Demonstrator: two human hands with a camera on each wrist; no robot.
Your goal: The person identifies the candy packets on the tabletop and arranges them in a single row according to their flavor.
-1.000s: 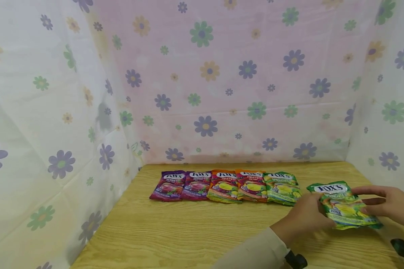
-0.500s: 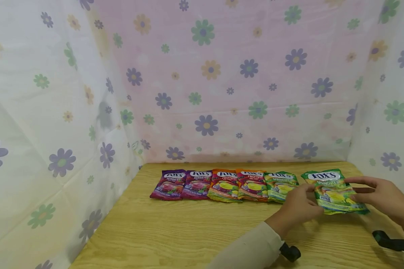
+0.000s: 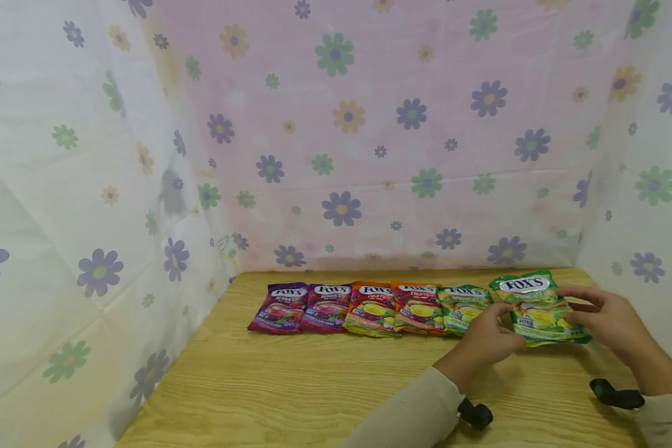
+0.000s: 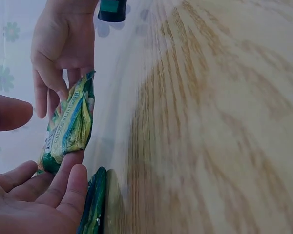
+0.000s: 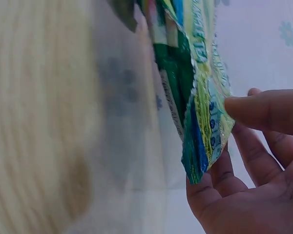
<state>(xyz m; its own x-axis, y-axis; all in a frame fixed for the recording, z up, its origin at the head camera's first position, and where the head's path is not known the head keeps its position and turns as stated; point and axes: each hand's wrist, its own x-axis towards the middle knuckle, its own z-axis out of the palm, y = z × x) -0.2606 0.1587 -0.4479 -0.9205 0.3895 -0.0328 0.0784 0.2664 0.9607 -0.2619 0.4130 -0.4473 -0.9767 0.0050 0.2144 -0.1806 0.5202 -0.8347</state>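
Note:
A green FOX'S candy bag (image 3: pixel 534 308) is off the table at the right end of a row of bags. My right hand (image 3: pixel 607 320) pinches its right side, with the thumb (image 5: pixel 249 111) on the front and fingers behind. My left hand (image 3: pixel 487 339) is at the bag's left edge. In the left wrist view, its extended fingers (image 4: pixel 53 190) touch the bag from below, while the thumb (image 4: pixel 10 113) stands apart from it. Just left lies another green candy bag (image 3: pixel 463 305), partly covered by my left hand.
Farther left in the row lie two orange-red candy bags (image 3: pixel 372 311) and two purple candy bags (image 3: pixel 280 311), edges touching or overlapping. Flower-patterned cloth walls (image 3: pixel 369 230) surround the wooden table (image 3: pixel 291 386) at the back and sides.
Both hands have carried the green candy bag leftward and away from me, toward the right end of the row. The bags in the row have stayed in place.

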